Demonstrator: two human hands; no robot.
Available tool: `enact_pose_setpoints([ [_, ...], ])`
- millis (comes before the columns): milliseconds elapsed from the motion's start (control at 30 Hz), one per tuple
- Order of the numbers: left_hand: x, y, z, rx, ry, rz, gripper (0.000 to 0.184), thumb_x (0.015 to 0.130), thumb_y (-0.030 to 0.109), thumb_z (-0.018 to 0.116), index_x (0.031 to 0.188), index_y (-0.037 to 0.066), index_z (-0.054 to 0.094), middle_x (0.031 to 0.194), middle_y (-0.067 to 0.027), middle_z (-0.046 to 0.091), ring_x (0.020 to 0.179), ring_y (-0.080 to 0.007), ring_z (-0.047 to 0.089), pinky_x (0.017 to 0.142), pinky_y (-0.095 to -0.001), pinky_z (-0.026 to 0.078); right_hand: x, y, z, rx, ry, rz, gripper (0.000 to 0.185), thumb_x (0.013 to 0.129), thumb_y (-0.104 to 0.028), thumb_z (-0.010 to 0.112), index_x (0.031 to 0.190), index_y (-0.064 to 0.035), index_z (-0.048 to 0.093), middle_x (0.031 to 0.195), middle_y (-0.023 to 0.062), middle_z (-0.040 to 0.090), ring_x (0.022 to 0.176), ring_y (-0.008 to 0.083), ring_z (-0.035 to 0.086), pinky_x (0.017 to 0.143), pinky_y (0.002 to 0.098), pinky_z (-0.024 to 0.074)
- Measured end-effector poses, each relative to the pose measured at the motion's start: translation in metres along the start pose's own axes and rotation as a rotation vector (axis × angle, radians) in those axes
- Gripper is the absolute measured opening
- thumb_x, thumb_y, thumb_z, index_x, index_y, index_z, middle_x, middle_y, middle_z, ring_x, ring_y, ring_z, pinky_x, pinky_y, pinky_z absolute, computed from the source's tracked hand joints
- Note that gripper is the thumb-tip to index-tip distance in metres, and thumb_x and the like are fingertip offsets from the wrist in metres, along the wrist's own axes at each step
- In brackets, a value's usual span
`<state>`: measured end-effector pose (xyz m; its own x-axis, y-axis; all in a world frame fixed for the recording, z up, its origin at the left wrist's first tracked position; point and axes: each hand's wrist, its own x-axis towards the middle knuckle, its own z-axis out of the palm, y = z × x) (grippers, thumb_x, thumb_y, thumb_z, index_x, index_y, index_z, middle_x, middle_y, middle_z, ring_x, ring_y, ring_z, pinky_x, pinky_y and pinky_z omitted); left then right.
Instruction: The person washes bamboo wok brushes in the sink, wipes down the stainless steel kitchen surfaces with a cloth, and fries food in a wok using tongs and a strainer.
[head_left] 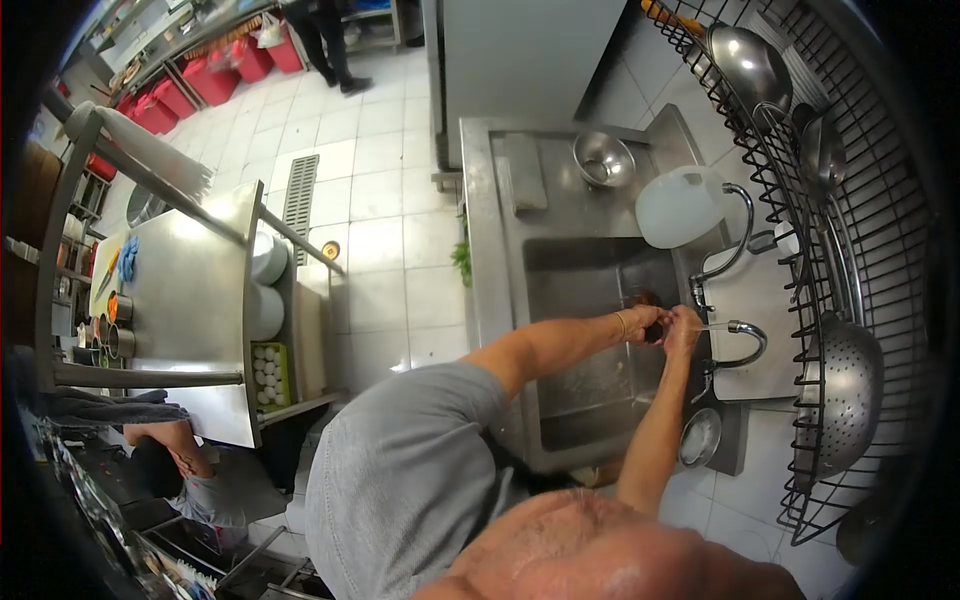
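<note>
Over one sink [600,390], two hands [684,328] stay-free clamp one dark item [654,333].

There are two hands [683,328], two faucets [764,342], one sink [570,262], one plastic container [675,207], one colander [850,398].

No text, label, brand, number or sign can be read anywhere in the head view (the far parts of the room are too small and blurred to tell).
</note>
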<state>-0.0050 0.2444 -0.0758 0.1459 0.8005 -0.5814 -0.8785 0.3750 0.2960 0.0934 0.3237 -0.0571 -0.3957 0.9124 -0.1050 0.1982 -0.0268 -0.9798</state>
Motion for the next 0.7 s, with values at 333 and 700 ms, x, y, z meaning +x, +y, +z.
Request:
enact_pose_setpoints([
  [333,0.010,-0.027,0.002,0.575,0.203,0.231,0.043,0.102,0.032,0.041,0.129,0.002,0.056,0.130,-0.0232,0.056,0.118,-0.0395,0.056,0.097,-0.0523,0.045,-0.058,-0.024,0.012,0.043,-0.019,0.551,0.056,0.099,-0.044,0.050,0.128,0.0031,0.051,0.124,0.0185,0.058,0.108,0.0302,0.060,0.090,0.0448,0.0495],
  [700,-0.009,-0.025,0.016,0.241,0.249,0.141,0.041,0.098,0.032,0.051,0.122,0.000,0.058,0.121,-0.0186,0.061,0.109,-0.0310,0.061,0.091,-0.0476,0.049,-0.053,0.011,0.008,-0.214,0.099,0.301,0.044,0.101,-0.032,0.045,0.116,0.0074,0.059,0.111,0.0190,0.063,0.101,0.0284,0.063,0.083,0.0400,0.0507],
])
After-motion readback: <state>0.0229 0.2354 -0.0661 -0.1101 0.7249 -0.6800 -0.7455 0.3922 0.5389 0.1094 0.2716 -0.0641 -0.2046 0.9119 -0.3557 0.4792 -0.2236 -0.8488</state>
